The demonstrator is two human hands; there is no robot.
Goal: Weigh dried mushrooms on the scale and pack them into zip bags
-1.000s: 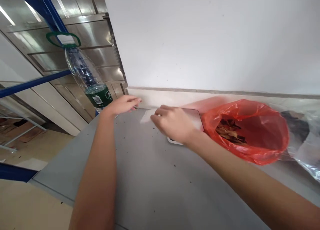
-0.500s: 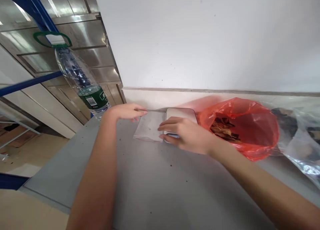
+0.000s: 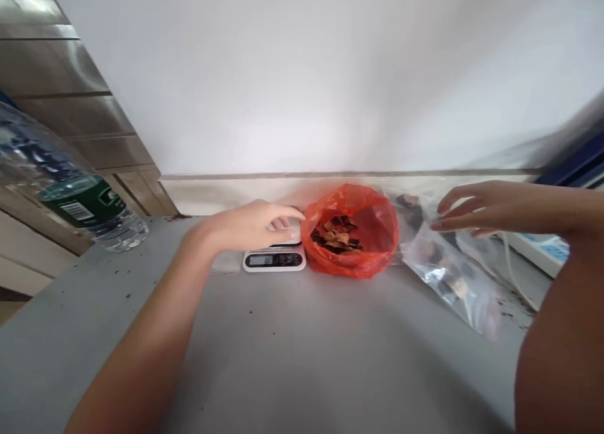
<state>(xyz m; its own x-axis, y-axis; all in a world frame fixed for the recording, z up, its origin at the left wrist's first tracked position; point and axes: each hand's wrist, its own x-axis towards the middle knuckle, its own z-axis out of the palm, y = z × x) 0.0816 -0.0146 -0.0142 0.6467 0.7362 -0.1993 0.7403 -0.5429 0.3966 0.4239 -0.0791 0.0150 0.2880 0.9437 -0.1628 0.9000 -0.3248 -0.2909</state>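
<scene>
The red plastic bag [image 3: 349,267] stands on the worktop [image 3: 292,358], near the wall [image 3: 302,75], with its mouth wide and tilted toward the viewer. Contents: thin, curled, dried pieces [image 3: 340,238], brown to near black, gathered at the left side of the interior.

Immediately left of the red bag sits a white digital scale [image 3: 275,261]; its display is in view, but the reading is not legible. A pale flat bag [image 3: 226,263] lies just left of the scale, mostly covered by the left arm; its contents cannot be determined.

To the right of the red bag lie clear plastic bags [image 3: 476,305] containing dark and pale pieces [image 3: 438,258]. The exact number of bags is unclear because they overlap.

Left hand [image 3: 252,226]: positioned above the scale, fingers [image 3: 289,212] spread from the thumb, gripping nothing visible. The fingertips are at the left edge of the red bag; contact cannot be confirmed.

Right hand [image 3: 491,207]: positioned over the clear bags, fingers spread and slightly bent. Contact with the plastic cannot be confirmed.

A transparent bottle [image 3: 78,198] with a green label stands at far left; its fill level is uncertain.
</scene>
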